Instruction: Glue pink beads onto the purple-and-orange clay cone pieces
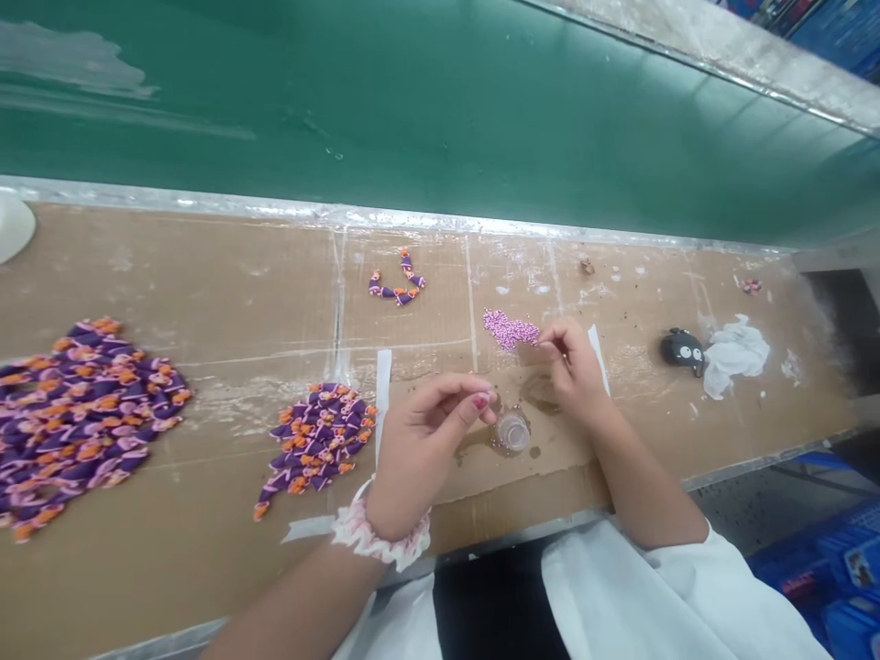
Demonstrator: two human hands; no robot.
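Observation:
My left hand (440, 426), with a frilly pink-and-white scrunchie (381, 532) at its wrist, is closed in a pinch beside a small clear cup (512, 431). A spot of red shows at its thumb tip; what the fingers hold is too small to make out. My right hand (574, 367) also pinches, its fingertips at the right edge of a loose pile of tiny pink-purple beads (510, 330). Anything between those fingertips cannot be made out. Several beads lie around the cup's base on a brown cardboard sheet (481, 486) with wet-looking dark patches.
Small purple-and-orange pieces form a large heap (82, 403) at left and a smaller heap (320, 435) near my left hand. Several more make a curved row (399, 291) farther back. At right are a black round object with eyes (680, 348) and crumpled white tissue (735, 356).

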